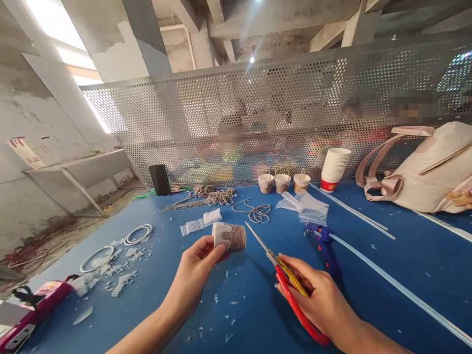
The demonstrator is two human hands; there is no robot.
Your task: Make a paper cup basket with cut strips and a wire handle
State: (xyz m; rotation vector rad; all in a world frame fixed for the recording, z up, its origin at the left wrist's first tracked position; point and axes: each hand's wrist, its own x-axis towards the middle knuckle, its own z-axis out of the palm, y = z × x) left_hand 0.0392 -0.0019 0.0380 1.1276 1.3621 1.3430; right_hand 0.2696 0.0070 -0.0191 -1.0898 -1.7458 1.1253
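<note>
My left hand (194, 272) holds a small paper cup wrapped in brown twine (229, 236), tipped on its side above the blue table (165, 305). My right hand (320, 298) grips red-handled scissors (280, 275), whose closed blades point up and left toward the cup without touching it. A blue glue gun (321, 239) lies just beyond my right hand.
Three small wrapped cups with handles (282, 182) and a stack of white paper cups (334, 169) stand at the back. Twine coils (216, 195), a phone (160, 179), cut rims and scraps (121, 255), glue sticks (372, 265) and a white bag (431, 172) surround the work spot.
</note>
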